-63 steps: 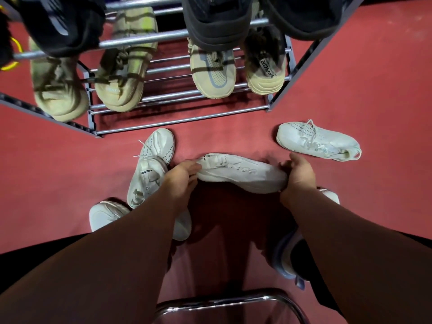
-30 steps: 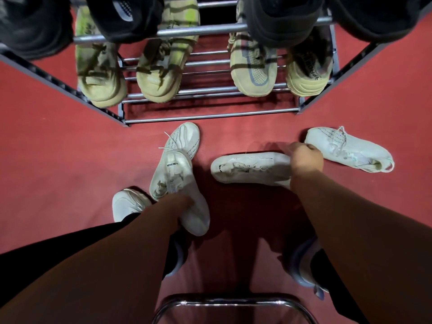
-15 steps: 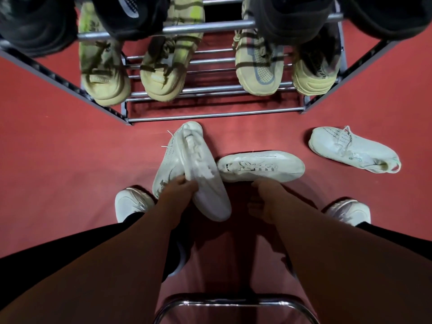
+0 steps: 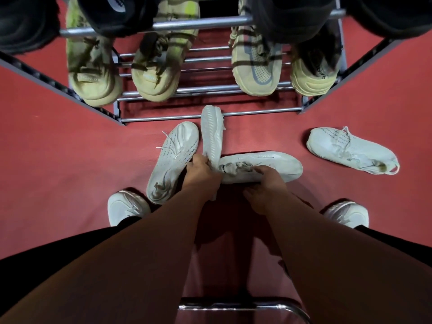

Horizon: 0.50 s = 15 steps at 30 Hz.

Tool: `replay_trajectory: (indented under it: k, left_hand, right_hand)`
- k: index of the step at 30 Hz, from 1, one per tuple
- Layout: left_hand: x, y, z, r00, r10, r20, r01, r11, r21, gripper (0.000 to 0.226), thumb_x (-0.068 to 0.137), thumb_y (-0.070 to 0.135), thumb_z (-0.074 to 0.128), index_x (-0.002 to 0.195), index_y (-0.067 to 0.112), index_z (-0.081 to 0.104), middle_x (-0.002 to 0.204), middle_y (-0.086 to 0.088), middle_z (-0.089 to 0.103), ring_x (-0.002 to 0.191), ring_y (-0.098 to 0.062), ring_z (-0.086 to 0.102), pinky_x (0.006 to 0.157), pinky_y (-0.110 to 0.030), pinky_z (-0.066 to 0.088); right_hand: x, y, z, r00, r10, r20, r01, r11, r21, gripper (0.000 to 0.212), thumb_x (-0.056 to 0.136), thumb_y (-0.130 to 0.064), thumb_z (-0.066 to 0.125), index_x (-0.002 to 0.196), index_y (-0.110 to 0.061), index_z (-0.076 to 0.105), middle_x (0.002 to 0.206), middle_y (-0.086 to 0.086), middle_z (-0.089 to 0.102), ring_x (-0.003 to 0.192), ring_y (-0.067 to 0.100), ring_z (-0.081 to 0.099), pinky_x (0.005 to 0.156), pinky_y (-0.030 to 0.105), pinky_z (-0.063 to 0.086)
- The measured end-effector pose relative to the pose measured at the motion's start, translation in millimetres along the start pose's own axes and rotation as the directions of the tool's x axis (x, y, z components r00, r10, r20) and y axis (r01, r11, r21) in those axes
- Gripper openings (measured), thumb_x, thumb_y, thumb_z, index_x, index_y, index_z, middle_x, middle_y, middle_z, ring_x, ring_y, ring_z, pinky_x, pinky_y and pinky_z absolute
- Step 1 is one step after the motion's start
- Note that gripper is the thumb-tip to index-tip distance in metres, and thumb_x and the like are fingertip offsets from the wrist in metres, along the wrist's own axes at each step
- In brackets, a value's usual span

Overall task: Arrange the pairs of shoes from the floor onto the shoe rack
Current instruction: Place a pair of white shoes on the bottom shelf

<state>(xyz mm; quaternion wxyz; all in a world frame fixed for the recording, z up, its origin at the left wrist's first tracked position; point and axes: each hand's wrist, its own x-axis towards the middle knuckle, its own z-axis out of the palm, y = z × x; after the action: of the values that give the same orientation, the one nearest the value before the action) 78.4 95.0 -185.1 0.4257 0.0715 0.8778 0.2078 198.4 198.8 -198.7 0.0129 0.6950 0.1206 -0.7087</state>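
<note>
surface: red floor (image 4: 58, 174) | lying: left white sneaker (image 4: 170, 160), right white sneaker (image 4: 350, 150) | standing: shoe rack (image 4: 257, 112)

Both bare forearms reach forward and down, close together, the left grip (image 4: 202, 170) curled round the heel end of a tipped shoe (image 4: 211, 136), the right grip (image 4: 264, 183) curled over the collar of a flat shoe (image 4: 278, 163).

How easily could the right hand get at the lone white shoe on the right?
Probably not yet: the right hand is gripping the crosswise white shoe. Only bare red floor separates it from the lone shoe, so once free it likely could.
</note>
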Motion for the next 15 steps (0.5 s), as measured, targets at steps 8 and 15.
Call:
replay_trajectory:
  k: [8, 15]
  left_hand:
    - [-0.1, -7.0, 6.5, 0.999, -0.037, 0.021, 0.039, 0.992, -0.118, 0.047, 0.077, 0.019, 0.067, 0.12, 0.028, 0.052, 0.097, 0.003, 0.067, 0.08, -0.018, 0.067, 0.059, -0.022, 0.053]
    - [-11.0, -18.4, 11.8, 0.964, 0.056, 0.258, -0.071, 0.996, 0.051, 0.05, 0.071, 0.027, 0.07, 0.121, 0.029, 0.064, 0.103, 0.004, 0.07, 0.094, -0.018, 0.067, 0.081, -0.028, 0.052]
  right_hand:
    - [5.0, -7.3, 0.6, 0.994, -0.108, -0.017, 0.11, 0.983, 0.151, 0.034, 0.086, -0.021, 0.069, 0.118, -0.013, 0.072, 0.118, 0.009, 0.075, 0.108, 0.031, 0.072, 0.104, 0.046, 0.052]
    - [10.6, 0.9, -13.3, 0.979, -0.175, -0.105, 0.18, 0.983, 0.041, 0.043, 0.085, -0.011, 0.071, 0.125, -0.025, 0.066, 0.113, 0.004, 0.076, 0.098, 0.025, 0.075, 0.088, 0.042, 0.062]
